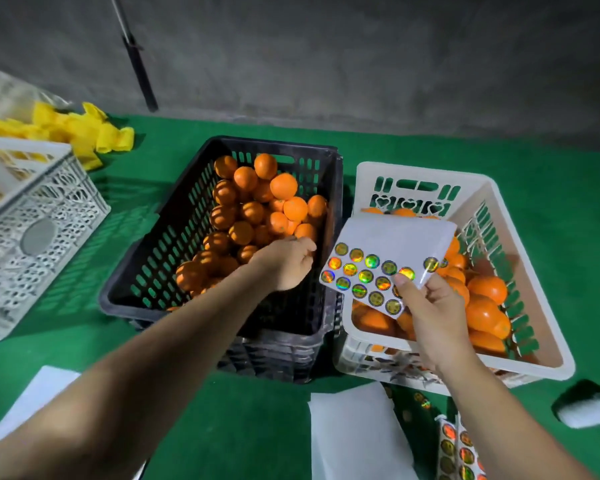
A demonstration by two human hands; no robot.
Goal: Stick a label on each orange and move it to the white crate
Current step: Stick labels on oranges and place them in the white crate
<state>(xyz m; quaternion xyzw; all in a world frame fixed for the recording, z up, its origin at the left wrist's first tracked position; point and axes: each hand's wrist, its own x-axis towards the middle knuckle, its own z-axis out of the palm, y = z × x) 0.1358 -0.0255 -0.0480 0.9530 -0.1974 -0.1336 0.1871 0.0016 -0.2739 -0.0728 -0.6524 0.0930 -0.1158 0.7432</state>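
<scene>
A black crate [274, 143] in the middle of the green table holds a heap of oranges [246, 209]. My left hand [284, 265] reaches into it above the oranges near the right wall, fingers loosely curled, with nothing visible in it. To the right stands the white crate [426, 169] with several oranges [485, 289] inside. My right hand [433, 313] holds a white sheet of round holographic labels [392, 244] over the white crate's left side, thumb pressed on one label.
Another white lattice crate [49, 216] stands at the left with yellow foam nets [80, 129] behind it. White backing sheets [354, 434] and more label sheets [458, 452] lie near the front edge. A dark pole [139, 71] leans on the grey wall.
</scene>
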